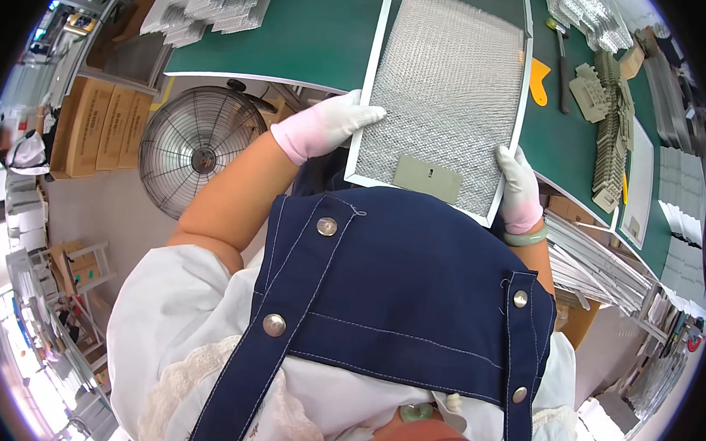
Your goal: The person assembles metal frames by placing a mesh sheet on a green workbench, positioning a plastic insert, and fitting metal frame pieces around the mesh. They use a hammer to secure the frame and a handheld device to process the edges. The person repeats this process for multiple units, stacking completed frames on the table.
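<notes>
A mesh filter panel (445, 90) with a thin silver-white frame lies tilted before my apron, its lower end close to my body and its upper part over the green table. A beige plate (427, 178) with a small dark slot sits on the mesh by the lower edge. My left hand (329, 125), in a white glove with a pink cuff, grips the left frame bar, thumb over the rim. On the opposite bar my right hand (520, 188), gloved alike, holds the lower right side; its fingers are partly hidden under the frame.
The green table (313, 41) carries stacked mesh sheets (213, 5) at far left. To the right lie an orange scraper (539, 81), a hammer (563, 68) and a row of beige plates (611, 137). A floor fan (202, 155) and cardboard boxes (105, 127) stand left; a person (27, 151) is beyond.
</notes>
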A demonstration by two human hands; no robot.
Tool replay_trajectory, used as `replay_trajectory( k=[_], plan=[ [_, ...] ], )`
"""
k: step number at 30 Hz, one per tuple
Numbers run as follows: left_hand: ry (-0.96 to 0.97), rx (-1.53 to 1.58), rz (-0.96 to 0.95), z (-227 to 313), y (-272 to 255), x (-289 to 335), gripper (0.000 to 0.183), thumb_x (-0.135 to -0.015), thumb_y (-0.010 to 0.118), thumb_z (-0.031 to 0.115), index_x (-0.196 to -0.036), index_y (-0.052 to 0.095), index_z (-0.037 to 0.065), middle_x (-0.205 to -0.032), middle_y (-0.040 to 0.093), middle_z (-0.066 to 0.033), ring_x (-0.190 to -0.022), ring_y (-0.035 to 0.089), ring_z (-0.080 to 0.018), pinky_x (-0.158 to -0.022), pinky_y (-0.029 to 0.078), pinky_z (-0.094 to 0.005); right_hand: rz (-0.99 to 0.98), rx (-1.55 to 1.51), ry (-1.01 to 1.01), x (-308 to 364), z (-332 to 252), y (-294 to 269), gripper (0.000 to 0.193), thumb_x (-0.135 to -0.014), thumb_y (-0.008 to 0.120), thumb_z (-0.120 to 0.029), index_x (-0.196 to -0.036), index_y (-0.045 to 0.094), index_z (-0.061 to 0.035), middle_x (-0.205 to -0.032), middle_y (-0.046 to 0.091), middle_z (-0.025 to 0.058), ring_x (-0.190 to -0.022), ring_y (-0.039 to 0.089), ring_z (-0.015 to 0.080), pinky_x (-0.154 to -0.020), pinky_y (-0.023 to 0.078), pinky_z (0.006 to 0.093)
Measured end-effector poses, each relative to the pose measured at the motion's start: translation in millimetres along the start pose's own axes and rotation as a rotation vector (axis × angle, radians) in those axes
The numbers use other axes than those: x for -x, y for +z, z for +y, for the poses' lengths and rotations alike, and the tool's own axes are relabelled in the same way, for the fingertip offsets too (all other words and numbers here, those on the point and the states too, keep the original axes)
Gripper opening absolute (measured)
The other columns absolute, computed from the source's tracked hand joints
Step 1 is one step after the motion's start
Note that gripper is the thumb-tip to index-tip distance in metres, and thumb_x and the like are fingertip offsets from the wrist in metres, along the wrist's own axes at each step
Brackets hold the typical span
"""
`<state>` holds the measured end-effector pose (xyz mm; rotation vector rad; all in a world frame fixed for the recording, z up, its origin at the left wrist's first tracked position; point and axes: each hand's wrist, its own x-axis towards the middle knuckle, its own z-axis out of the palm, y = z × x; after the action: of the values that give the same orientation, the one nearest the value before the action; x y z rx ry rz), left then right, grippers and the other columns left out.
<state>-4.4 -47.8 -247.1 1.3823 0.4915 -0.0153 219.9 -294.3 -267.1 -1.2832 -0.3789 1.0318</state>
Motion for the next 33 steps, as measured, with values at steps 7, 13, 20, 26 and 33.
replay_trajectory(
  k=[7, 13, 20, 26, 33],
  plan=[
    [0.004, -0.41, 0.298, 14.5, 16.3, 17.2, 0.046, -0.096, 0.053, 0.018, -0.132, 0.044, -0.009, -0.12, 0.059, -0.016, -0.113, 0.055, -0.018, -0.099, 0.043, -0.0312, -0.019, 0.057, -0.068, 4.4, -7.1, 5.8, 0.044, -0.099, 0.054, -0.021, -0.134, 0.044, 0.0038, -0.119, 0.056, 0.0064, -0.107, 0.053, 0.0126, -0.098, 0.041, 0.0294],
    [0.053, -0.412, 0.257, 8.8, 3.9, 18.1, 0.038, -0.092, 0.051, 0.016, -0.122, 0.05, -0.007, -0.101, 0.062, -0.0141, -0.092, 0.059, -0.0196, -0.085, 0.048, -0.0324, 0.002, 0.143, -0.173, 13.6, -19.8, 18.2, 0.04, -0.1, 0.053, -0.016, -0.135, 0.044, 0.002, -0.119, 0.057, 0.0045, -0.107, 0.053, 0.0112, -0.098, 0.041, 0.0288],
    [-0.026, -0.235, -0.073, 37.8, -8.9, 33.7, 0.05, -0.093, 0.052, 0.013, -0.139, 0.041, -0.005, -0.126, 0.058, -0.0114, -0.116, 0.053, -0.015, -0.101, 0.042, -0.0298, 0.004, 0.139, -0.173, 16.5, -22.1, 17.8, 0.04, -0.1, 0.052, -0.015, -0.136, 0.043, 0.0015, -0.121, 0.058, 0.0047, -0.108, 0.054, 0.0109, -0.097, 0.041, 0.0283],
    [0.128, -0.434, 0.214, -1.6, 1.2, 22.9, 0.044, -0.094, 0.058, 0.018, -0.129, 0.048, -0.007, -0.117, 0.062, -0.0104, -0.105, 0.057, -0.0158, -0.094, 0.046, -0.0323, -0.009, 0.174, -0.21, 19.9, -27.9, 26.6, 0.044, -0.099, 0.054, -0.016, -0.137, 0.042, 0.0022, -0.122, 0.057, 0.0053, -0.108, 0.053, 0.0115, -0.098, 0.041, 0.0293],
    [0.219, 0.059, -0.033, 12.3, -26.0, 7.1, 0.048, -0.099, 0.052, 0.025, -0.136, 0.045, -0.004, -0.126, 0.058, -0.0095, -0.118, 0.052, -0.016, -0.103, 0.041, -0.0316, -0.09, 0.119, -0.221, 19.4, -23.2, 12.8, 0.047, -0.098, 0.055, -0.017, -0.138, 0.04, 0.0018, -0.122, 0.055, 0.0035, -0.106, 0.051, 0.01, -0.096, 0.04, 0.0273]
  ],
)
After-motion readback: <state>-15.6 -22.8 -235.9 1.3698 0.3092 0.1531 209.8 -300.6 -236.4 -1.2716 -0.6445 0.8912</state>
